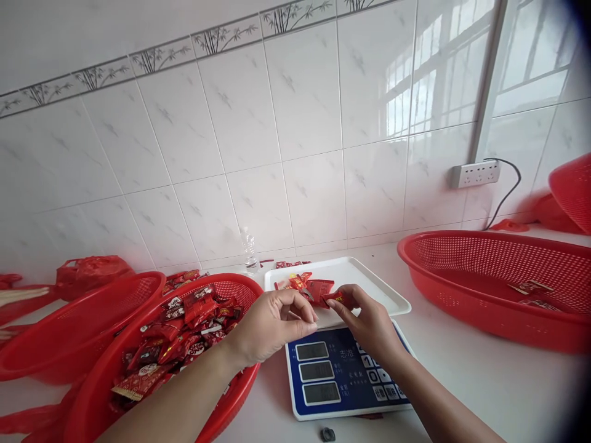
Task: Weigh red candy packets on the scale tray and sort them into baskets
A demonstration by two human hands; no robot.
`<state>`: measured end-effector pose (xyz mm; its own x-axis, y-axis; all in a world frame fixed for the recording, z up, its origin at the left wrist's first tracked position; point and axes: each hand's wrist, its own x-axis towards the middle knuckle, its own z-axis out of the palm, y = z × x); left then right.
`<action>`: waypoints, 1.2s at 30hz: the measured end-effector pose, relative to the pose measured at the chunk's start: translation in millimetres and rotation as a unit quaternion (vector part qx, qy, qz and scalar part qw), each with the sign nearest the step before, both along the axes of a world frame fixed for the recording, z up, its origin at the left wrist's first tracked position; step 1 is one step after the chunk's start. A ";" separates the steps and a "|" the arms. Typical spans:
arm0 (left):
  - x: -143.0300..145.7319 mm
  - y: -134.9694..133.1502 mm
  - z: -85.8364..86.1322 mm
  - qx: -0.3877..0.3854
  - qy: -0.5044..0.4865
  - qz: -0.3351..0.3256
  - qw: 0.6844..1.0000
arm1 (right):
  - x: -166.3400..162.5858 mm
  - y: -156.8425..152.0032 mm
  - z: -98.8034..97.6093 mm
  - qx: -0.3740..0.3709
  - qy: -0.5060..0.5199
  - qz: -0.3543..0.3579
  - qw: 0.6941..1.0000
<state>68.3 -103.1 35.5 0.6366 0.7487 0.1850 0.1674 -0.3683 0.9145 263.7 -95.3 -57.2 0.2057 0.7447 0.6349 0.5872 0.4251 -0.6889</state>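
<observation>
My left hand [281, 323] hovers over the near edge of the white weighing tray [385, 294], its fingers curled towards the thumb in a pinch. Whatever it may hold is hidden. A small red packet [338, 296] is held between the thumb and fingers of my right hand [367, 317], just above the tray. Several red and gold wrapped packets [318, 288] lie on the tray behind both hands. Below my hands is the blue panel of the digital scale [348, 375], with three grey displays. Left of my left hand, a red basket [252, 286] holds many red packets [173, 341].
Another red basket [138, 292] stands at far left near red plastic bags [95, 271]. A large red basket [484, 323] with a few packets is at right. A clear bottle [250, 249] stands by the tiled wall. A small dark object [327, 434] lies before the scale.
</observation>
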 end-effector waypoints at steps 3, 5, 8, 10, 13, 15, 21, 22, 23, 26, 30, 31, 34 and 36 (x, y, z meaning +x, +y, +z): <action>2.5 18.4 -9.2 0.095 0.086 0.065 0.990 | -0.7 -0.8 1.1 -0.005 0.003 0.003 1.000; 5.9 34.9 -18.6 0.189 0.134 0.088 0.969 | -0.8 -1.4 1.3 -0.010 0.008 0.000 1.000; 11.6 63.2 -31.7 0.239 0.277 0.061 0.928 | -0.1 -1.0 1.0 -0.020 0.009 -0.013 1.000; 16.1 80.5 -35.7 0.228 0.375 0.025 0.898 | 0.7 -0.1 1.0 -0.030 0.003 -0.023 0.999; 24.6 98.4 -34.2 0.196 0.458 -0.003 0.867 | 1.7 0.6 0.8 -0.042 -0.006 -0.034 0.999; 30.5 104.2 -33.0 0.174 0.481 -0.013 0.859 | 2.0 0.5 0.3 -0.047 -0.010 -0.039 0.998; 40.3 107.1 -46.6 0.275 0.437 0.053 0.855 | 0.7 -2.2 1.2 -0.044 -0.011 -0.037 0.998; 41.3 107.4 -49.2 0.295 0.435 0.062 0.849 | 0.0 -3.0 2.2 -0.042 -0.008 -0.033 0.999; 42.1 108.0 -51.2 0.311 0.435 0.068 0.842 | -0.6 -3.7 3.3 -0.042 -0.004 -0.030 0.999; 44.1 110.5 -53.7 0.350 0.426 0.075 0.831 | -1.8 -5.2 5.9 -0.048 0.005 -0.026 0.999; 46.0 113.4 -52.9 0.349 0.334 0.087 0.871 | -1.6 -5.0 5.6 -0.050 0.007 -0.023 0.998; 46.5 113.8 -51.5 0.343 0.297 0.094 0.886 | -1.3 -4.6 5.0 -0.050 0.007 -0.021 0.999; 48.3 114.5 -41.2 0.306 0.174 0.135 0.926 | -0.5 -3.4 3.2 -0.050 0.007 -0.019 0.999; 48.4 114.9 -28.7 0.255 0.091 0.176 0.946 | -0.1 -2.7 2.1 -0.052 0.007 -0.017 0.998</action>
